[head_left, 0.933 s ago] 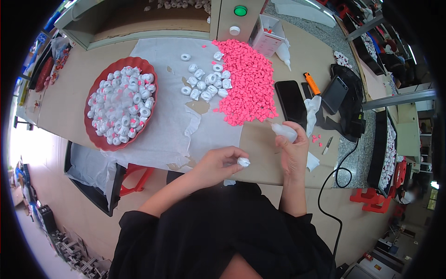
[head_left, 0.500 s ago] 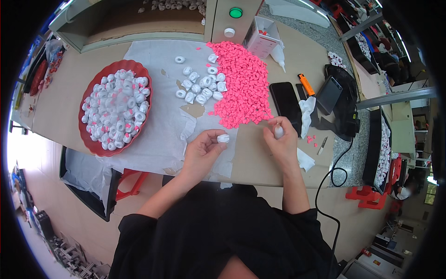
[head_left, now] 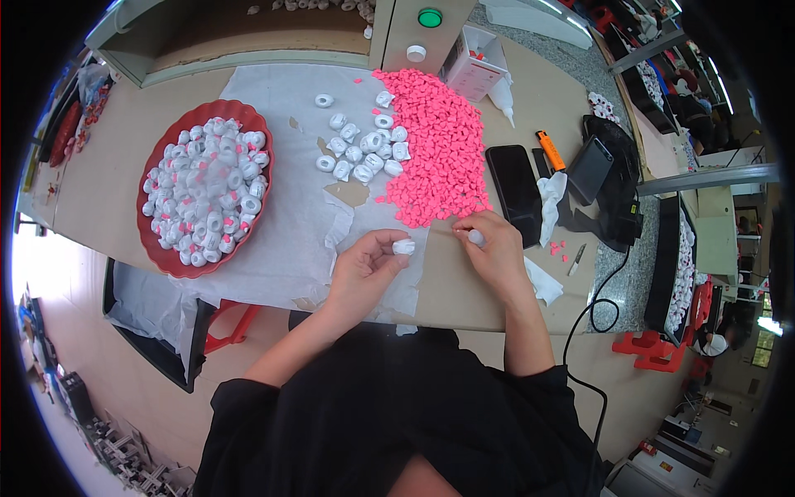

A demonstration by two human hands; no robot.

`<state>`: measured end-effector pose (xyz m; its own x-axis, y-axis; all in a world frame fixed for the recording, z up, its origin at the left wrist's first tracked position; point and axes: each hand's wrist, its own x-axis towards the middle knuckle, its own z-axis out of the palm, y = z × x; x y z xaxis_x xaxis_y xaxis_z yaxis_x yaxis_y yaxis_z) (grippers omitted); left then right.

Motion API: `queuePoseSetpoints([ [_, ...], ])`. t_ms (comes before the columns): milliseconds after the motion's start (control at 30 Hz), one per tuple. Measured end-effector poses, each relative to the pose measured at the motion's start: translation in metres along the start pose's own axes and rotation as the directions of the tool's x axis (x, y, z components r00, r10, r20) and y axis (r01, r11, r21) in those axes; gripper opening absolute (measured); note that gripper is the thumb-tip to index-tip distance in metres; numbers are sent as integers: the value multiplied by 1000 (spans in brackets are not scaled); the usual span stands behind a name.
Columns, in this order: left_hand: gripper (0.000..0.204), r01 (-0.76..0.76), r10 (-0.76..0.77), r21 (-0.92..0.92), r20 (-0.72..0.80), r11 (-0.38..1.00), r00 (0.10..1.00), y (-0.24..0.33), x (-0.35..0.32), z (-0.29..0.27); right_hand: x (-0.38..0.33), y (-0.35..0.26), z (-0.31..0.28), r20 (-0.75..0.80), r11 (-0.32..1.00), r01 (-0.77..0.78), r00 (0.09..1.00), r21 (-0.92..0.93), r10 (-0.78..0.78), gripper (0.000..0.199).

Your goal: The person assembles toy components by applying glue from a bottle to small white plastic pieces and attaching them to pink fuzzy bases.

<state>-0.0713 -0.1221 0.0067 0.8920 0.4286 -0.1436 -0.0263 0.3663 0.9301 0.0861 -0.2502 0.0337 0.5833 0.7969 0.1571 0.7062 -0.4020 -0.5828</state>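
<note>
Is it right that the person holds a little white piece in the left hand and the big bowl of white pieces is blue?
Not quite. The head view shows the bowl is red, not blue. The left hand does hold a little white piece.

The small plastic piece (head_left: 404,246) pinched in the left hand (head_left: 364,269) was white. The heap of small chips (head_left: 435,157) was bright pink, with no pattern. The loose ring-shaped parts (head_left: 360,149) beside it were white. The round bowl (head_left: 203,189) was red, and the parts piled in it were white flecked with pink. The paper sheet (head_left: 286,224) under them was white, on a tan tabletop (head_left: 108,174). The phone (head_left: 513,182) was black, as were the person's sleeves (head_left: 397,414). The utility knife (head_left: 549,150) was orange and black. The round button (head_left: 429,17) on the beige box was green. The cloth (head_left: 550,190) was white.
</note>
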Motion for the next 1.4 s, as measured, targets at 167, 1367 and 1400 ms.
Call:
queuePoseSetpoints([
  [167,25,10,-10,-1,-7,1000,1000,0,-1,0,-10,-6,-1,19,874,-161,985,458,172,7],
  [1367,22,-21,20,24,39,999,999,3,-4,2,-21,-37,37,108,682,-260,960,683,258,15],
  [1400,22,-15,15,-7,53,1000,998,4,-4,1,-21,-37,38,84,704,-209,975,679,208,13],
])
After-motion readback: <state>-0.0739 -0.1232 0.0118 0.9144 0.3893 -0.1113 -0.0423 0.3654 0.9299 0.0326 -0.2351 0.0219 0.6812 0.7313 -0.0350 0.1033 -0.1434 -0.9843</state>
